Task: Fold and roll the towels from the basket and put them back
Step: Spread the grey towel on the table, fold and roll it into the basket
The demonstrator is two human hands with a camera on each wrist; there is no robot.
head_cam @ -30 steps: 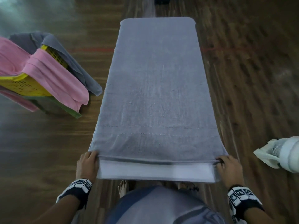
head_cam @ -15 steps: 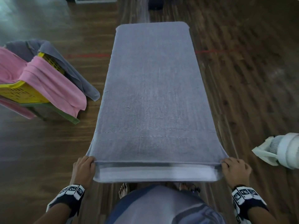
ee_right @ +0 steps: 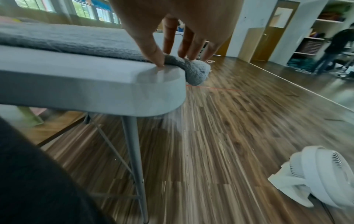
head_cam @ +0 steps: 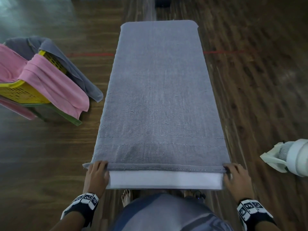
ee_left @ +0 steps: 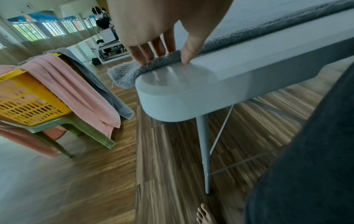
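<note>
A long grey towel point(head_cam: 158, 97) lies flat along the white table point(head_cam: 166, 180), covering it except for a strip at my end. My left hand point(head_cam: 100, 169) pinches the towel's near left corner, fingers on top and thumb at the hem, as the left wrist view shows point(ee_left: 168, 59). My right hand point(head_cam: 231, 170) pinches the near right corner the same way point(ee_right: 172, 59), and that corner droops over the table's side. The yellow basket point(head_cam: 18, 95) stands to the left with a pink towel point(head_cam: 55, 84) and another grey towel point(head_cam: 78, 72) draped over its rim.
The basket sits on a green plastic stool point(head_cam: 66, 115) on the wooden floor. A white fan point(head_cam: 293, 157) lies on the floor to my right. My bare feet are under the table's near end. People stand far off in the room.
Both hands stay at the near corners. The towel's near hem, slightly lifted before, now lies flat on the table. The head view has tilted up a little.
</note>
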